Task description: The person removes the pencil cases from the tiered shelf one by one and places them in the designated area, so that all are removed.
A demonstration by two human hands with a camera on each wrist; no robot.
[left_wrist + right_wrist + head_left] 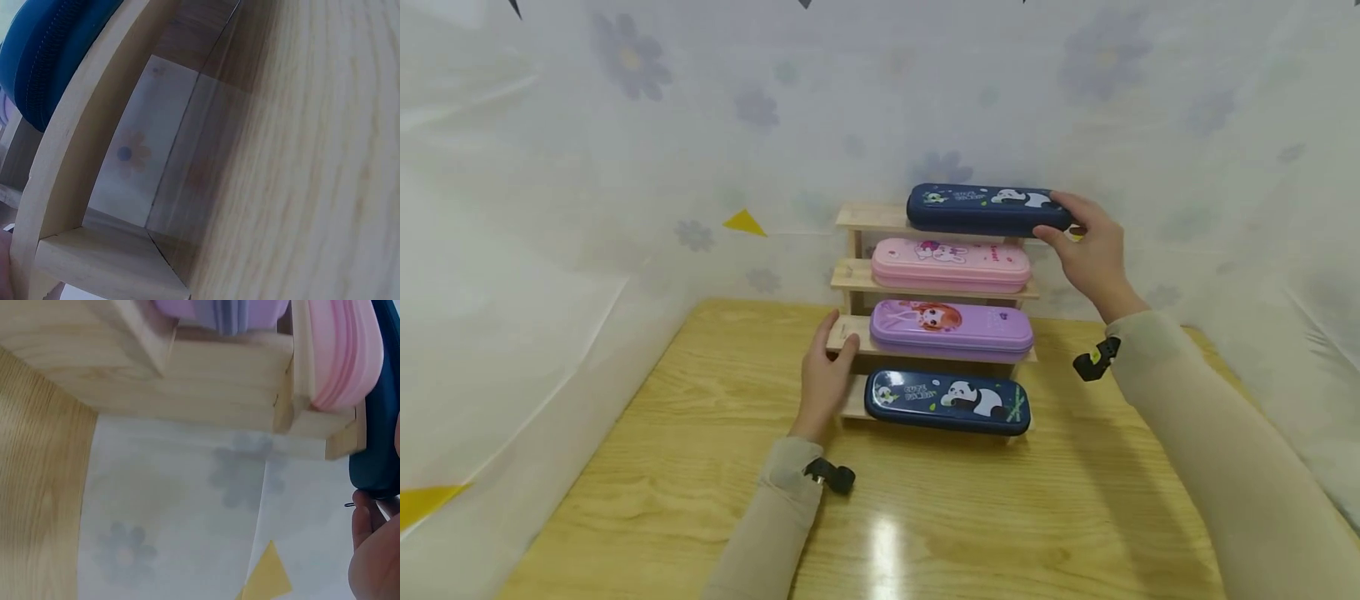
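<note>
A stepped wooden rack [852,271] carries pencil cases. My right hand [1097,254] grips the right end of a dark blue panda pencil case [985,218] at the top tier, thumb on the near side. In the right wrist view, the fingers [362,519] are at that case's end. On the tiers below lie a pink bunny pencil case [951,267], a purple pencil case [955,329] with a girl's picture, and a second dark blue panda pencil case [951,404] lowest. My left hand [824,379] holds the rack's left side by the second-lowest tier, thumb over the plank.
The rack stands on a wood-grain table [700,467]. Behind it hangs a pale flowered sheet [805,108], which also runs along both sides. Yellow triangles [745,223] show on the sheet. A black wrist camera [831,477] sits on the left sleeve, another [1096,360] on the right.
</note>
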